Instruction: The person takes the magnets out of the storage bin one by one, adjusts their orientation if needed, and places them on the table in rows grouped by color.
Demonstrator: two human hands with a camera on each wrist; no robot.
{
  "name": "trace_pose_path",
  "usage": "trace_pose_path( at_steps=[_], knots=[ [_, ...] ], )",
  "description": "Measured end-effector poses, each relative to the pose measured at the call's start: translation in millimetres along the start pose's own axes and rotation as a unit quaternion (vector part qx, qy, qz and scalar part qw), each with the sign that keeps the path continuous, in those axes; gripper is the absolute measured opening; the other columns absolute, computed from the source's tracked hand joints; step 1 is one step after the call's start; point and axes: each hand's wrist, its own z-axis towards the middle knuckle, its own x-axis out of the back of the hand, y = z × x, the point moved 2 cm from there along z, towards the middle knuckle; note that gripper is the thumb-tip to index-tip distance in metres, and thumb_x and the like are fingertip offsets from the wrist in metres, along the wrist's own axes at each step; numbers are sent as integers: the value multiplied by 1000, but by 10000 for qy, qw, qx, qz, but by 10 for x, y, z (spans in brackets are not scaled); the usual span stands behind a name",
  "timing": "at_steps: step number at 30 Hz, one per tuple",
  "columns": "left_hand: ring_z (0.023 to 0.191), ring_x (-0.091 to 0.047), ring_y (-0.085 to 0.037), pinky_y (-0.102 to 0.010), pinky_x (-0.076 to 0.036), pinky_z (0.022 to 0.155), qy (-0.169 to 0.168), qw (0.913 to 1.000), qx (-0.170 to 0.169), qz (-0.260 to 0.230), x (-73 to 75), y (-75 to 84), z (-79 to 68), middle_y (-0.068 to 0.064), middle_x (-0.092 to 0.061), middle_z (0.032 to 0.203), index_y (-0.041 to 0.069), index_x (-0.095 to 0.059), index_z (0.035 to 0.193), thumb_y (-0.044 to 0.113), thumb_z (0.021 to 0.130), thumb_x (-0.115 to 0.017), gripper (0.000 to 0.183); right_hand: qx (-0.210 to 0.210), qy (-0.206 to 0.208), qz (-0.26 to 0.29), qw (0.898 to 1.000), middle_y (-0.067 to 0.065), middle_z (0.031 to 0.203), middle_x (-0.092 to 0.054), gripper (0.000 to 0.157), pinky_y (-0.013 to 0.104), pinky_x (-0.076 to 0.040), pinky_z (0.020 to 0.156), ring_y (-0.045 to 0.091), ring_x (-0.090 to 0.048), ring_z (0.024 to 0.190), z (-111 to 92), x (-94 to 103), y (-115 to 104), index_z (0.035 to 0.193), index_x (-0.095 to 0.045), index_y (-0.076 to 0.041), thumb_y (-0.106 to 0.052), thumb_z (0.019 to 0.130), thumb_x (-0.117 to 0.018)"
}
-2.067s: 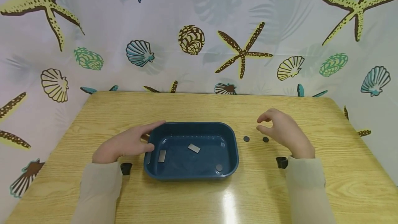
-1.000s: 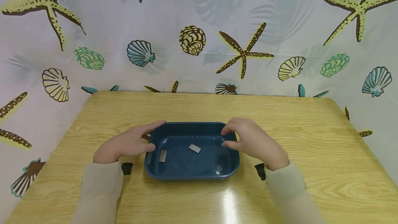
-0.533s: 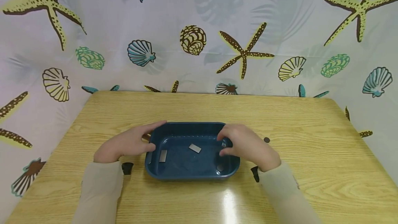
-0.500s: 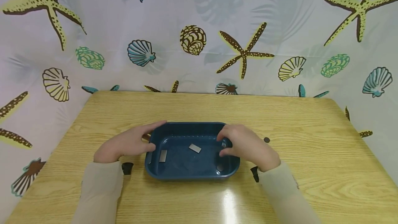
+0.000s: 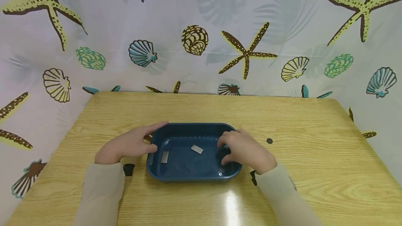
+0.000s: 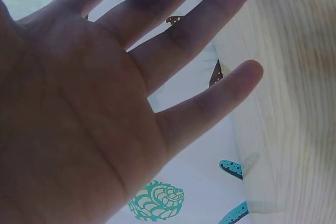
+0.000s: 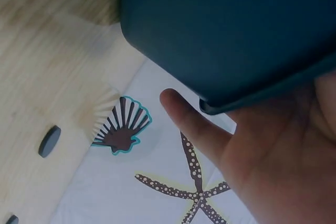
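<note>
One blue tray [image 5: 191, 176], two grey bars [image 5: 196, 149], left hand [image 5: 125, 146] flat, right hand's [image 5: 248, 151] grip unclear.

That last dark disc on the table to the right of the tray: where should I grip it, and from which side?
Take the dark disc by its rim, pinching opposite edges between thumb and forefinger from straight above. It lies flat on the bare wooden table, so there is likely no room to slip a finger under it. The right hand is nearest, over the right end of the blue tray, and the wood around the disc is open.

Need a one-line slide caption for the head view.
Right hand reaches into a blue tray with flat metal pieces; left hand steadies its rim.
</note>
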Motion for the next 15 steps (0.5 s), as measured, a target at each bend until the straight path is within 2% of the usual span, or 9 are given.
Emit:
trace_pose_path(
  at_steps=[6, 15],
  knots=[
    [132, -56, -48, -37, -52, 87, 20, 10000, -69, 59, 7, 6, -4, -26, -48, 155, 10, -22, 165, 11, 91, -60, 84, -106, -48, 21, 9999, 6, 121, -73, 39, 53, -43, 107, 26, -66, 118, 15, -56, -17, 114, -76, -9, -20, 79, -89],
    [131, -57, -47, -36, -51, 86, 17, 10000, -2, 36, 6, 2, -9, -26, -50, 153, 11, -22, 165, 11, 90, -61, 85, -240, 47, -317, 9992, 6, 115, -75, 38, 51, -46, 103, 26, -67, 114, 41, -106, -56, 111, -78, -10, -20, 76, -91]
  ],
)
